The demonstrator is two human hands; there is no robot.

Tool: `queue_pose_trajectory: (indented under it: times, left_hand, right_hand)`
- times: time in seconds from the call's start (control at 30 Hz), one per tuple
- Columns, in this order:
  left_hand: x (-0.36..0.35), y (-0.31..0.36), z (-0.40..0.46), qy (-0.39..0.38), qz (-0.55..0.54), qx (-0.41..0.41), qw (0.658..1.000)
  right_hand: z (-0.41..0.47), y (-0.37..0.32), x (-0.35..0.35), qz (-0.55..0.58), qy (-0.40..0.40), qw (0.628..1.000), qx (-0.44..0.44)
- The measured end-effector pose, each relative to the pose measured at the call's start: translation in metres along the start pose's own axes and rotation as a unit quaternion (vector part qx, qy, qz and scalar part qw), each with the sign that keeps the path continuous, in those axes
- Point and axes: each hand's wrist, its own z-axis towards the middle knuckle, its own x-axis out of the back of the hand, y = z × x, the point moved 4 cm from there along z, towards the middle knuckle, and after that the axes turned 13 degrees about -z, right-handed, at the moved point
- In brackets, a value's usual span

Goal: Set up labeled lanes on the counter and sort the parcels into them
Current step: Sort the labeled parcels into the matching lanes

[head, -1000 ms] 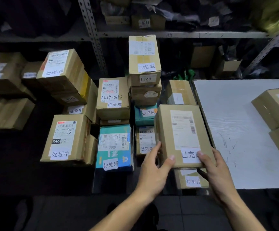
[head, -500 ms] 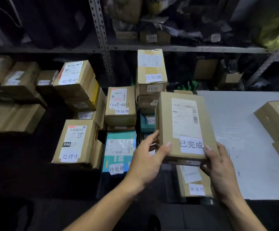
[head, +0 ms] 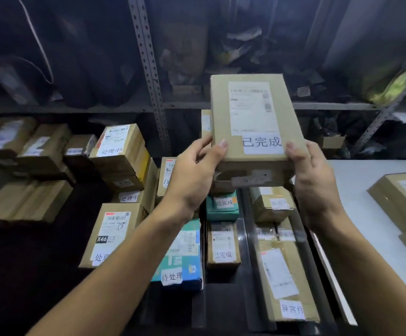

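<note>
Head view: both hands grip a parcel (head: 252, 122) labelled 已完成.

You stand in a parcel storeroom: labelled cardboard boxes (head: 117, 151) fill the lower left, metal shelving (head: 148, 69) stuffed with bags runs across the top, a white counter (head: 357, 180) sits right.

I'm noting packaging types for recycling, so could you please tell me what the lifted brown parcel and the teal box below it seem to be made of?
Lifted brown parcel: apparently plain matte corrugated cardboard, with creased edges and a white paper shipping label; both hands grip it. Teal box: likely printed paperboard with a smoother coloured surface, though it is partly hidden, so this is uncertain.
</note>
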Motion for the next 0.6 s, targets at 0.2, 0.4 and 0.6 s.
queue_pose_trajectory:
  times: [0.2,0.4,0.6]
  left_hand:
    - [0.012,0.029,0.059,0.042,0.034,-0.027,0.998]
    - [0.016,0.028,0.107,0.083,0.051,-0.001,0.995]
    - [0.031,-0.006,0.124,0.082,0.084,0.047,0.992]
  right_hand:
    - [0.071,-0.022,-0.038,-0.022,-0.024,0.999,0.020]
    - [0.121,-0.015,-0.068,-0.062,-0.041,0.997,-0.002]
    - [0.123,0.013,-0.081,-0.094,-0.061,0.992,-0.054]
